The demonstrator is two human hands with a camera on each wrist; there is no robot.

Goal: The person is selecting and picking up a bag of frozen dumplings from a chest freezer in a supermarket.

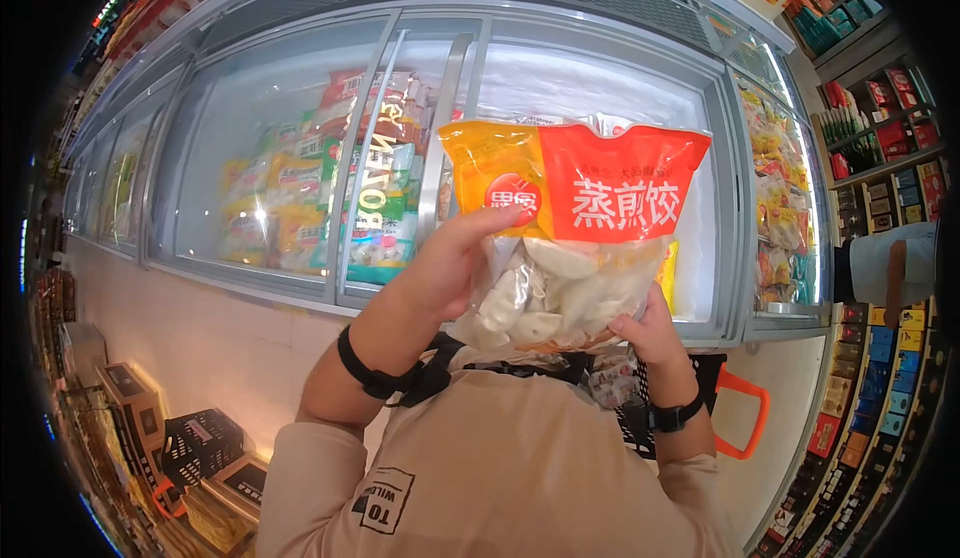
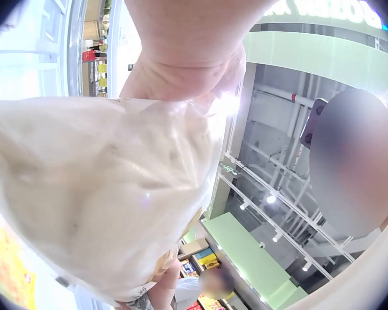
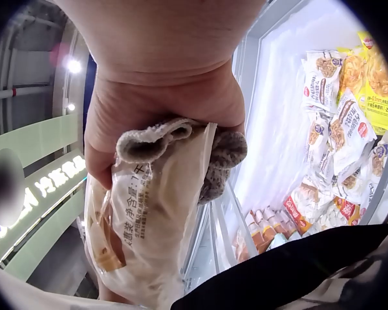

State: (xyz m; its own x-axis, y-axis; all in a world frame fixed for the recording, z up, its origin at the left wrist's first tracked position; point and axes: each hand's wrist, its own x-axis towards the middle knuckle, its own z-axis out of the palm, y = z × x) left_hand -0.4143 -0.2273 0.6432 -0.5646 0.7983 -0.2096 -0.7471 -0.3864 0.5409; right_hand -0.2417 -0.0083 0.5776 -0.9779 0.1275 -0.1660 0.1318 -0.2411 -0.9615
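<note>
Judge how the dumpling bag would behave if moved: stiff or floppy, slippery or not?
The dumpling bag probably flexes, since its clear plastic is wrinkled. Its weight may shift, as separate dumplings are heaped low inside. It could be slippery, given its glossy shine.

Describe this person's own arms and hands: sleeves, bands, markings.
The left hand and right hand are ungloved. A black band circles the left forearm; the right wears a black strap. The beige left sleeve is short, with a dark framed print including "TO" beside it. No cables show.
</note>
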